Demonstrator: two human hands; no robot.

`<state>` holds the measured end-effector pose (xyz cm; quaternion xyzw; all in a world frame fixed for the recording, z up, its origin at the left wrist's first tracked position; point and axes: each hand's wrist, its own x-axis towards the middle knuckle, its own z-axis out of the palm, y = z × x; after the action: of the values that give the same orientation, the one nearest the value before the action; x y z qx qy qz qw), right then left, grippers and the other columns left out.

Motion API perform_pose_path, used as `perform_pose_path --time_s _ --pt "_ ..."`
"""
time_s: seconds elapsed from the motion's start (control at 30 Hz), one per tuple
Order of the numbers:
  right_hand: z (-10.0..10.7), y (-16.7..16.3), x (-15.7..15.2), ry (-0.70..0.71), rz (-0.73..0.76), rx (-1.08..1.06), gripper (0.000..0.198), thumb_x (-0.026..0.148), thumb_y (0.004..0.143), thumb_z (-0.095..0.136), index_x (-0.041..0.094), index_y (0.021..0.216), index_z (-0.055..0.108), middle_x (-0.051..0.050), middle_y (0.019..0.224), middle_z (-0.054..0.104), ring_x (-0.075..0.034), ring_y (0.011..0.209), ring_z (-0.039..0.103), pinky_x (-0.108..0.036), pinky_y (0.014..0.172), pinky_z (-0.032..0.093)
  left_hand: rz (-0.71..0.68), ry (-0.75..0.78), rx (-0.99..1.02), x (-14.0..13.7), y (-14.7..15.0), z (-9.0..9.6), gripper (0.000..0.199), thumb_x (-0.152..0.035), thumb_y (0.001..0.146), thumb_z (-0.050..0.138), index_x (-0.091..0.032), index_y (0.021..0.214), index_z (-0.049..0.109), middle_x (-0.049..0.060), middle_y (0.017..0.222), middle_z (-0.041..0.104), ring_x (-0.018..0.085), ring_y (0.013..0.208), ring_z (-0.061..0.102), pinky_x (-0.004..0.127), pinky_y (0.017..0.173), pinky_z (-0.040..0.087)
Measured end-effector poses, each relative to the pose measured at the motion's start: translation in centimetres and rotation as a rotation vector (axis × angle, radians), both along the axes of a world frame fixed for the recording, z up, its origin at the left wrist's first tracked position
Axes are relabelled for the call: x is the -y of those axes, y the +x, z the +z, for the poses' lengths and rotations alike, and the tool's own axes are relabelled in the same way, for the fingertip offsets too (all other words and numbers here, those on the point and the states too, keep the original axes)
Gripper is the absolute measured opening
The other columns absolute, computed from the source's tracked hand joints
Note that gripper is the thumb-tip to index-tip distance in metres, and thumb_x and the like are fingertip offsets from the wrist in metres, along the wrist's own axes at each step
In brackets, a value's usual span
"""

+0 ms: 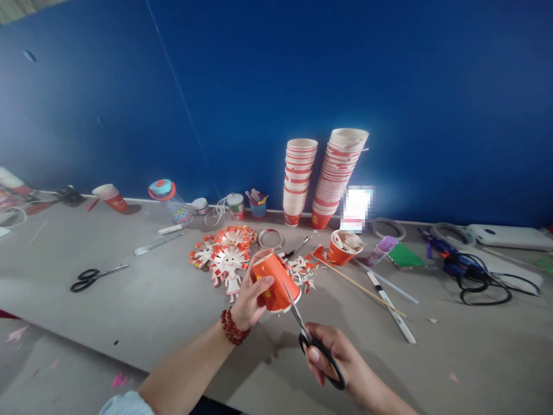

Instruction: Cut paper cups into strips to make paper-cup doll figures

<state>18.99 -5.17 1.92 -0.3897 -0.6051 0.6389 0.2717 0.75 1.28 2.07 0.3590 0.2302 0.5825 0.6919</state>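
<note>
My left hand [253,297] is wrapped round an orange-red paper cup [276,279], tilted with its white rim toward the lower right. In my right hand [330,351] is a pair of scissors [299,317] with black handles, its blades reaching the cup near the rim. Whether the blades have cut into the paper, I cannot tell. Just behind the cup lie several paper figures [231,262] with red-and-white fringed edges. Small white and red paper scraps [302,270] are scattered to the cup's right.
Two tall stacks of paper cups, one straight [300,178] and one leaning [339,178], stand by the blue wall. A scrap-filled cup [343,248], a marker [393,311] and a glue gun [458,259] lie rightward. Other scissors [97,276] and a ruler [158,244] lie left.
</note>
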Motion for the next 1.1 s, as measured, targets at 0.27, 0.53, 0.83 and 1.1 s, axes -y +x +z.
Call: perform_pose_path --time_s 0.27,0.53,0.83,1.1 --pt "-0.21 -0.03 -0.07 -0.040 0.014 -0.061 0.060 0.078 0.069 0.053 0.018 0.068 0.045 0.001 0.053 0.050 -0.009 0.046 0.043 -0.021 0.047 0.030 -0.051 -0.002 0.011 0.09 0.04 -0.01 0.055 -0.028 0.074 0.070 -0.026 0.125 0.047 0.008 0.103 0.064 0.024 0.094 0.063 0.040 0.081 0.052" --pt "0.05 -0.11 0.17 0.013 0.011 -0.061 0.062 0.079 0.074 0.045 0.017 0.068 0.049 0.001 0.050 0.049 -0.010 0.046 0.040 -0.022 0.048 0.029 -0.038 0.006 -0.026 0.02 0.11 -0.54 0.053 -0.032 0.075 0.069 -0.025 0.123 0.049 0.008 0.103 0.064 0.026 0.098 0.062 0.042 0.084 0.051" --pt "-0.44 -0.39 0.33 0.118 -0.029 -0.018 0.062 0.078 0.078 0.039 0.019 0.061 0.046 0.001 0.047 0.047 -0.010 0.044 0.039 -0.022 0.045 0.029 0.001 -0.035 -0.040 -0.03 0.14 -0.04 0.051 -0.035 0.074 0.069 -0.028 0.122 0.052 0.009 0.101 0.066 0.030 0.101 0.060 0.045 0.081 0.051" --pt "-0.86 -0.28 0.55 0.022 -0.023 -0.057 0.061 0.079 0.072 0.048 0.018 0.066 0.046 0.002 0.048 0.047 -0.008 0.041 0.037 -0.021 0.043 0.026 0.014 -0.029 -0.043 -0.02 -0.01 -0.22 0.051 -0.037 0.073 0.070 -0.028 0.121 0.052 0.010 0.105 0.064 0.030 0.101 0.060 0.045 0.081 0.051"
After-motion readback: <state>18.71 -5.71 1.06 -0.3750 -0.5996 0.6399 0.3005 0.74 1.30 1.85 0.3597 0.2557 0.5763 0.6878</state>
